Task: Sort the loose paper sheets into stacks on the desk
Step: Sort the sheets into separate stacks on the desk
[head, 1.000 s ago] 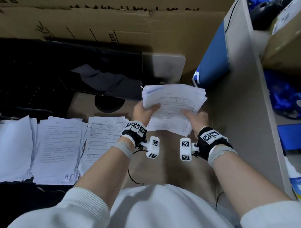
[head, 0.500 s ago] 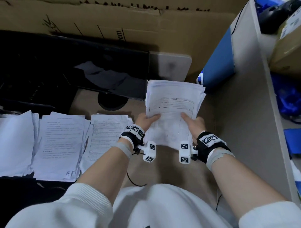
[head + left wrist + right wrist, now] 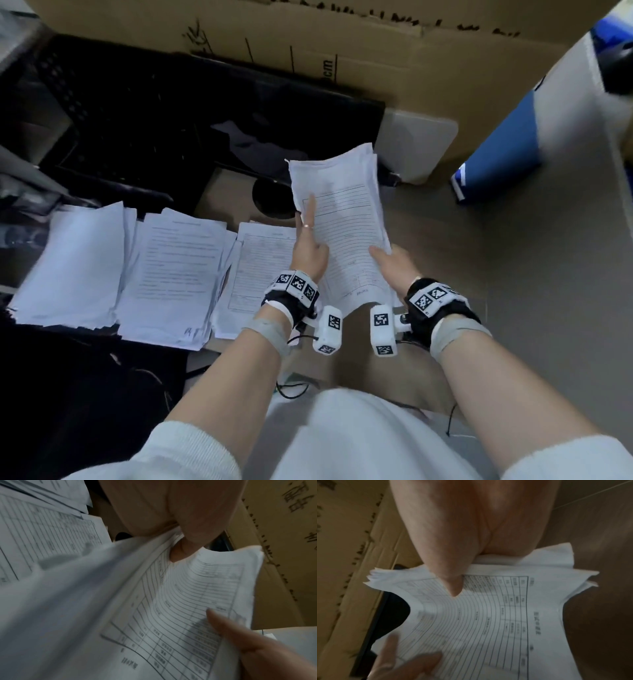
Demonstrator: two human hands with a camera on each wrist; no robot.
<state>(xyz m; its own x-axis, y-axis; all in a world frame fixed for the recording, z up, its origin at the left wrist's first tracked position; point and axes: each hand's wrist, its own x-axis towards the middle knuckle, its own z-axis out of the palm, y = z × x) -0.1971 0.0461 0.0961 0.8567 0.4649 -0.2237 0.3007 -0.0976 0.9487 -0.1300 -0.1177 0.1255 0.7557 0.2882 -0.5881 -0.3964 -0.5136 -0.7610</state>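
1. I hold the bundle of sheets [image 3: 346, 226] in the air above the desk [image 3: 513, 274], tilted, its top page a ruled form.
2. My right hand [image 3: 394, 267] grips the bundle's lower right edge — thumb [image 3: 447, 577] pressed on top of the form, the other fingers hidden under the paper.
3. My left hand [image 3: 308, 250] is at the left edge, its index finger [image 3: 311, 209] straight along the page; whether the rest pinch a sheet, I cannot tell.
4. 3 stacks [image 3: 171, 274] lie side by side on the desk to the left — the nearest just beside my left hand.
5. A dark monitor [image 3: 205, 113] and cardboard [image 3: 376, 51] stand behind.
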